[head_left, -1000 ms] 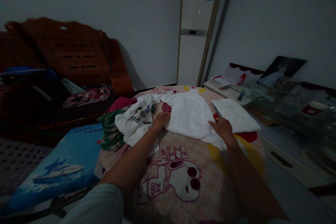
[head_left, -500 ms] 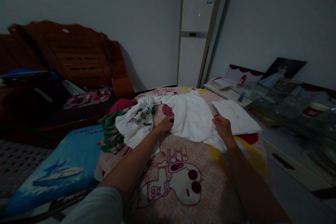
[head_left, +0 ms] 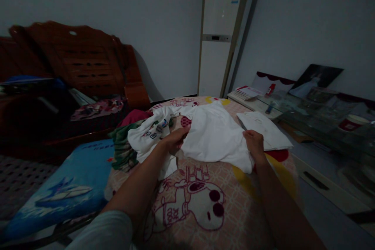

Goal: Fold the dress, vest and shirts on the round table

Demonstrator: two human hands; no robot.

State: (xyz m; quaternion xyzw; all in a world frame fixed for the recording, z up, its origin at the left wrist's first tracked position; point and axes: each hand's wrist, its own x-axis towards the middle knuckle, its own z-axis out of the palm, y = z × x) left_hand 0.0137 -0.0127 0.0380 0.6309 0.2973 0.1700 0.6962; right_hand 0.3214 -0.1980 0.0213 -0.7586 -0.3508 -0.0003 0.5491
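Observation:
A plain white shirt (head_left: 215, 134) lies spread over the patterned tablecloth (head_left: 240, 218) in front of me. My left hand (head_left: 176, 137) pinches its left edge, and my right hand (head_left: 254, 143) has fingers closed on its right edge. The cloth is drawn out between both hands. Beside my left hand is a crumpled white garment with a dark and coloured print (head_left: 148, 134); whether it joins the shirt I cannot tell. It rests against a green garment (head_left: 122, 144) and a dark pink one (head_left: 136, 116). Right of my right hand lies a folded white garment (head_left: 265, 131).
A blue cushion with a surfboard picture (head_left: 64, 191) sits left of the table, before a carved wooden bench (head_left: 88, 62). At right stands a glass-topped cabinet (head_left: 310, 119) with a paper cup (head_left: 353, 123) and papers (head_left: 246, 92). A tall white air conditioner (head_left: 215, 66) stands behind.
My hands have moved apart, the left one leftward and the right one slightly rightward. The white shirt between them is spread wider and flatter.

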